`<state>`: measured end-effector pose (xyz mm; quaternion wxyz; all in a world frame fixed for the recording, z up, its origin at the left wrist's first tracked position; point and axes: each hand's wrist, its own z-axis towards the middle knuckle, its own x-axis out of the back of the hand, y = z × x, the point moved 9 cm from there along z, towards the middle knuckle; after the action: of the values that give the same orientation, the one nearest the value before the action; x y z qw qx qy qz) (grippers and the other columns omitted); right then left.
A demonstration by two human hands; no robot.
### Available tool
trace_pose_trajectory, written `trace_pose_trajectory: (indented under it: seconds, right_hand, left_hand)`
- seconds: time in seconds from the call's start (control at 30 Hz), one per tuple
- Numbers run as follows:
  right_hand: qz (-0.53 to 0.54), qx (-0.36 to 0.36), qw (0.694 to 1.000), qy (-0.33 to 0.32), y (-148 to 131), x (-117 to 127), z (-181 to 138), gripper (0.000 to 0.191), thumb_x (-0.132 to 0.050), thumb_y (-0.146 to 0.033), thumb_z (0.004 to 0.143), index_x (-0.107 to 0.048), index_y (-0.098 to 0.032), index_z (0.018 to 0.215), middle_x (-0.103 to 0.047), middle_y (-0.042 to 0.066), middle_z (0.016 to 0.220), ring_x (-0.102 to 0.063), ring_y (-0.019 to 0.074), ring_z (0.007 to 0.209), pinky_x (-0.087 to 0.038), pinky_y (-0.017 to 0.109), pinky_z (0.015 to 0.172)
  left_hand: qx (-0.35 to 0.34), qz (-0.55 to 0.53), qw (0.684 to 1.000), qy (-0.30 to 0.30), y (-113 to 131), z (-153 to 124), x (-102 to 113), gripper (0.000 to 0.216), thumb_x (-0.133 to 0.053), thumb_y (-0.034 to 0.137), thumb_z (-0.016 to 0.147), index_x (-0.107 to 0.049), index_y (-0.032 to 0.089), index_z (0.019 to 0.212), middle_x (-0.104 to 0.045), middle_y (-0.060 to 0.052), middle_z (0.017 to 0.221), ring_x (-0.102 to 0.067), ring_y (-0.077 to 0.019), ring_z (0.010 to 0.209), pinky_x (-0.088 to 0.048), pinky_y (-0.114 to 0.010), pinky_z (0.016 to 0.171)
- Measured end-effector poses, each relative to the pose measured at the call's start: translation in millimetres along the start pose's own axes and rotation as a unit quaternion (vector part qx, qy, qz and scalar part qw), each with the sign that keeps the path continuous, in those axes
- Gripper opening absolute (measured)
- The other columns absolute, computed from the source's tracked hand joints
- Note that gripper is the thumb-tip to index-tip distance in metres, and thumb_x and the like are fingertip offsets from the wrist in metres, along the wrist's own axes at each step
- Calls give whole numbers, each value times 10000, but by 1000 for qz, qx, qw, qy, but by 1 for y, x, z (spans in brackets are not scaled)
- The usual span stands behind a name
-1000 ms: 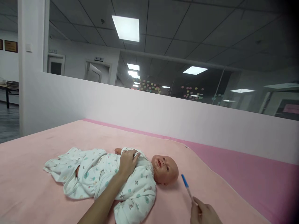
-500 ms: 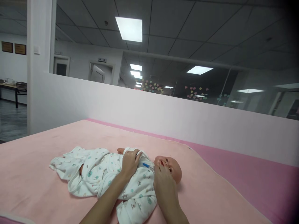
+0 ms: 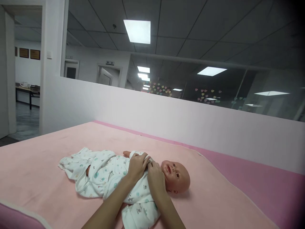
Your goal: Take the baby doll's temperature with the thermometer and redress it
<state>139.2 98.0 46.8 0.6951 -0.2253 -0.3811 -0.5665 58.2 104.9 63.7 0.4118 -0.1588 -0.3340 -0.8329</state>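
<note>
A baby doll [image 3: 176, 176] lies on its back on a pink blanket [image 3: 43, 171], head to the right. It wears a white patterned suit [image 3: 105, 171]. My left hand [image 3: 137, 166] rests on the doll's chest, its fingers curled into the cloth near the collar. My right hand [image 3: 156, 178] lies beside it, just below the doll's chin, with bent fingers pressed at the neckline and touching my left fingers. Whatever my right fingers hold is hidden under them.
The blanket covers a darker pink mattress [image 3: 257, 190] that shows on the right. A low white partition [image 3: 190, 127] runs behind the bed, with a white pillar [image 3: 52, 63] at its left end. Glass office walls stand beyond.
My right hand carried a thin blue-tipped stick from the blanket right of the doll's head to the collar. The stick no longer shows. My left hand stayed on the chest.
</note>
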Motion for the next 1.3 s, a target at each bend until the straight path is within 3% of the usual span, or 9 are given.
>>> trace_pose_trajectory:
  seconds: [0.13, 0.33, 0.43, 0.53, 0.63, 0.8, 1.0, 1.13, 1.3]
  right_hand:
    - [45, -6, 999, 7, 4, 1, -5, 321, -375, 33, 746, -586, -169, 880, -592, 56, 891, -511, 179, 831, -379, 270, 727]
    - [81, -7, 996, 42, 3, 2, -7, 352, -366, 56, 731, -575, -176, 894, -594, 34, 854, -506, 161, 804, -363, 262, 734]
    - [94, -19, 994, 57, 4, 4, -9, 316, -369, 36, 771, -575, -186, 861, -602, 18, 807, -517, 145, 767, -361, 250, 707]
    - [76, -28, 996, 44, 4, 2, -10, 264, -375, -16, 819, -575, -185, 789, -600, 21, 755, -521, 152, 747, -356, 255, 680]
    - [66, -28, 997, 34, 4, 1, -10, 245, -386, -43, 835, -573, -185, 765, -598, 21, 741, -518, 155, 737, -353, 259, 676]
    - [79, -26, 996, 37, 4, -1, -10, 236, -403, -35, 823, -572, -188, 765, -602, 11, 749, -520, 150, 733, -345, 250, 664]
    - [67, -32, 996, 44, 5, 1, -11, 244, -396, -26, 820, -560, -190, 744, -596, 7, 722, -517, 154, 712, -330, 252, 648]
    - [62, -34, 996, 57, 5, 3, -11, 221, -395, -57, 845, -566, -192, 809, -606, 9, 736, -528, 151, 710, -324, 251, 630]
    - [65, -31, 996, 51, 6, 1, -10, 232, -408, -40, 831, -563, -191, 914, -623, 10, 793, -539, 149, 723, -335, 249, 653]
  left_hand:
    - [69, -126, 990, 11, -18, 2, 1, 424, -316, 422, 888, -559, 183, 634, -581, -17, 584, -527, -149, 603, -338, -253, 615]
    - [230, -230, 945, -36, -65, 5, -25, 242, -412, 303, 826, -587, 169, 926, -616, -15, 634, -582, -151, 620, -405, -249, 626]
    - [195, -119, 971, -75, -63, 7, -29, 315, -448, 209, 788, -564, 225, 1081, -626, -49, 917, -591, -166, 835, -418, -265, 722]
    - [128, -18, 982, -138, -52, 7, -34, 428, -444, 167, 771, -531, 297, 1169, -451, -58, 1269, -553, -189, 996, -420, -296, 798]
    - [59, 23, 972, -226, -39, 4, -46, 452, -433, 162, 768, -532, 335, 1173, -342, -16, 1380, -550, -205, 1030, -424, -308, 827]
    - [17, 44, 958, -285, -29, 2, -53, 526, -421, 142, 748, -463, 314, 1243, -464, -41, 1287, -539, -217, 1044, -435, -297, 795]
    - [9, 154, 962, -227, -25, 5, -39, 413, -419, 198, 748, -539, 204, 1142, -556, -115, 1079, -491, -275, 1021, -366, -412, 862]
    - [3, 171, 970, -175, -27, 6, -30, 330, -445, 249, 723, -595, 184, 1010, -521, -117, 1137, -428, -283, 1087, -286, -428, 935]
    - [56, 151, 960, -230, -38, 2, -38, 338, -393, 279, 752, -538, 130, 1018, -600, -137, 1023, -498, -282, 1016, -318, -422, 881]
